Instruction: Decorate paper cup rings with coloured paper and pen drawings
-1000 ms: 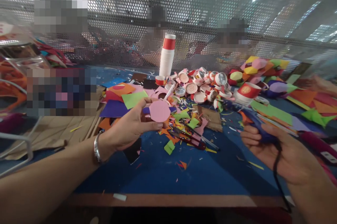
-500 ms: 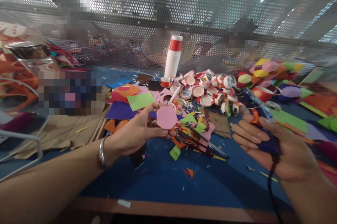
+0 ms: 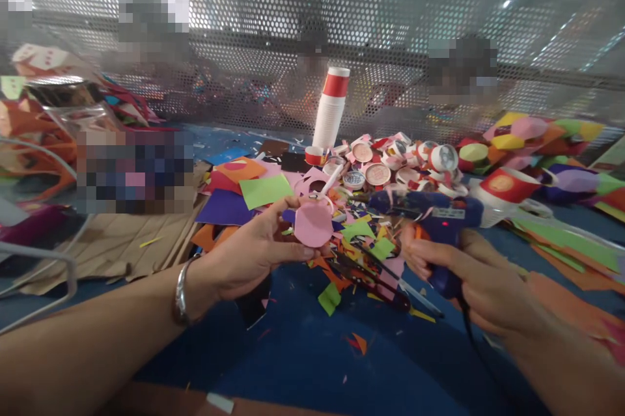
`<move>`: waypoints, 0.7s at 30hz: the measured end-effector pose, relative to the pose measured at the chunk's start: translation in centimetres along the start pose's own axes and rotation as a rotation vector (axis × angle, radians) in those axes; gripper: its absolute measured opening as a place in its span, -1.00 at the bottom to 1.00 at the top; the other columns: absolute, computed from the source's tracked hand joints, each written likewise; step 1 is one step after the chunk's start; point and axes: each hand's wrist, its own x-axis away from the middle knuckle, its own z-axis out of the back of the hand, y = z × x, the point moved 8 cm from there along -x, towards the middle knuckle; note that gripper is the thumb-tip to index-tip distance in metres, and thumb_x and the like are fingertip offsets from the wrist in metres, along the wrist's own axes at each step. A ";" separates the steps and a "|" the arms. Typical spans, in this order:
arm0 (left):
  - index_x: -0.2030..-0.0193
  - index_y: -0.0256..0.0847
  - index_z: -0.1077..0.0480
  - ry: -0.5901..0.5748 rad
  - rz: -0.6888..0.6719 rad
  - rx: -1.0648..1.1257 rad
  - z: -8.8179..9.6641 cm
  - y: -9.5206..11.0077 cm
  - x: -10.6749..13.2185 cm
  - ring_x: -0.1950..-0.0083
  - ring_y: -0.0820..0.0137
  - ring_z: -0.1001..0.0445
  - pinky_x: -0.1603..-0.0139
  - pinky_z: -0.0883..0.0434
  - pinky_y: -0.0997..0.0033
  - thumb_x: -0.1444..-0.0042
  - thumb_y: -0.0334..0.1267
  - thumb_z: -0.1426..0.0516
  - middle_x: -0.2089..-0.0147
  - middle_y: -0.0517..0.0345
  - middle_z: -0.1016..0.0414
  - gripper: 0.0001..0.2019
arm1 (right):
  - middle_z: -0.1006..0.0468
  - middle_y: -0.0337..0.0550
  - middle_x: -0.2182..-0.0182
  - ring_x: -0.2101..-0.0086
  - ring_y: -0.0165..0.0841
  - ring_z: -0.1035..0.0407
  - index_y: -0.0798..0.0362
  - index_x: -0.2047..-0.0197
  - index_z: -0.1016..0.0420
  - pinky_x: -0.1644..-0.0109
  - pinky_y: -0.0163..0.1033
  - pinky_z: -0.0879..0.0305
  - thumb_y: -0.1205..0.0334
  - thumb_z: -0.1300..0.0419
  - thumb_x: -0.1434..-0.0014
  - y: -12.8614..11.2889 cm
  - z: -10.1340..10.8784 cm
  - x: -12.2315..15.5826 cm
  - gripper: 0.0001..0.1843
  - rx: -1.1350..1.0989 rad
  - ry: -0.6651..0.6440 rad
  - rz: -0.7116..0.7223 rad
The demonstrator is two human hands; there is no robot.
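Observation:
My left hand [image 3: 247,253] pinches a pink paper disc [image 3: 313,224] upright over the scraps at the middle of the table; a metal bangle [image 3: 181,291] sits on that wrist. My right hand [image 3: 456,273] grips the handle of a blue hot glue gun [image 3: 430,211], held level with its nozzle pointing left toward the disc, a short gap between them. A black cord [image 3: 471,331] runs down from the handle along my forearm.
Coloured paper scraps [image 3: 351,240] and scissors [image 3: 385,279] litter the blue table [image 3: 312,351]. A stack of red-and-white paper cups [image 3: 331,110] stands at the back beside a heap of cut cup bottoms [image 3: 390,162]. Folded paper shapes [image 3: 527,136] lie right, brown paper [image 3: 112,247] left, perforated screen [image 3: 312,25] behind.
My right hand has lifted the glue gun from the table's right side and swung it left, level, toward the pink disc. The left hand holds the disc almost still.

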 end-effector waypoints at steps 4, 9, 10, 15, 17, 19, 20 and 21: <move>-0.13 -0.11 -0.27 0.038 -0.065 -0.175 0.4 -0.1 -0.4 0.03 0.39 -0.62 -0.03 -0.53 0.39 -0.01 -0.42 -0.42 0.00 0.12 -0.63 -0.40 | -0.45 -0.27 0.55 0.50 -0.37 -0.32 -0.05 0.43 -0.53 0.45 -0.33 -0.33 -0.05 -0.37 -0.18 0.1 -0.1 0.5 -0.70 0.263 -0.019 0.116; -0.04 -0.16 -0.30 0.056 -0.275 -0.434 0.3 1.1 -0.5 0.00 0.35 -0.57 0.03 -0.55 0.35 -0.05 -0.32 -0.40 -0.07 0.06 -0.50 -0.53 | -0.69 -0.23 0.30 0.25 -0.22 -0.59 -0.10 0.23 -0.64 0.14 -0.23 -0.57 0.02 -0.27 -0.27 -0.6 -1.4 0.9 -0.82 0.439 -0.110 0.271; -0.02 -0.17 -0.30 0.054 -0.316 -0.460 0.2 1.5 -0.4 0.00 0.35 -0.55 0.03 -0.55 0.35 -0.05 -0.33 -0.40 -0.08 0.05 -0.48 -0.54 | -0.71 -0.24 0.28 0.23 -0.22 -0.61 -0.10 0.22 -0.65 0.13 -0.24 -0.58 0.03 -0.25 -0.29 -0.7 -1.6 0.9 -0.81 0.457 -0.123 0.292; -0.04 -0.21 -0.28 0.066 -0.395 -0.515 0.0 2.2 -0.3 0.01 0.37 -0.52 0.02 -0.56 0.35 -0.04 -0.37 -0.38 -0.04 0.06 -0.44 -0.52 | -0.74 -0.26 0.30 0.29 -0.20 -0.64 -0.12 0.21 -0.69 0.13 -0.20 -0.62 0.04 -0.23 -0.26 -1.3 -1.2 1.1 -0.79 0.638 -0.013 0.445; -0.04 -0.22 -0.29 0.073 -0.393 -0.509 0.1 2.2 -0.2 0.00 0.36 -0.53 0.01 -0.56 0.35 -0.03 -0.38 -0.38 -0.03 0.05 -0.44 -0.52 | -0.74 -0.23 0.30 0.30 -0.18 -0.64 -0.12 0.22 -0.70 0.09 -0.15 -0.62 0.02 -0.21 -0.26 -1.5 -1.1 1.2 -0.76 0.683 0.014 0.479; -0.05 -0.22 -0.29 0.077 -0.393 -0.503 0.1 2.2 -0.2 -0.01 0.34 -0.53 0.00 -0.57 0.34 -0.02 -0.39 -0.38 -0.04 0.05 -0.45 -0.51 | -0.73 -0.22 0.33 0.32 -0.17 -0.63 -0.11 0.25 -0.69 0.06 -0.12 -0.62 0.01 -0.20 -0.25 -1.7 -1.0 1.2 -0.75 0.701 0.035 0.498; -0.05 -0.21 -0.29 0.078 -0.390 -0.499 0.1 2.2 -0.2 -0.01 0.34 -0.54 0.00 -0.57 0.33 -0.02 -0.39 -0.38 -0.04 0.05 -0.46 -0.50 | -0.71 -0.22 0.37 0.33 -0.17 -0.62 -0.11 0.27 -0.68 0.04 -0.11 -0.62 0.00 -0.20 -0.24 -1.8 -0.9 1.2 -0.75 0.708 0.045 0.501; -0.06 -0.21 -0.29 0.081 -0.386 -0.500 0.0 2.2 -0.2 -0.01 0.33 -0.54 0.00 -0.57 0.33 -0.02 -0.39 -0.38 -0.03 0.06 -0.46 -0.50 | -0.69 -0.23 0.40 0.34 -0.17 -0.62 -0.11 0.29 -0.67 0.02 -0.10 -0.61 0.00 -0.20 -0.24 -1.8 -0.9 1.3 -0.75 0.715 0.050 0.497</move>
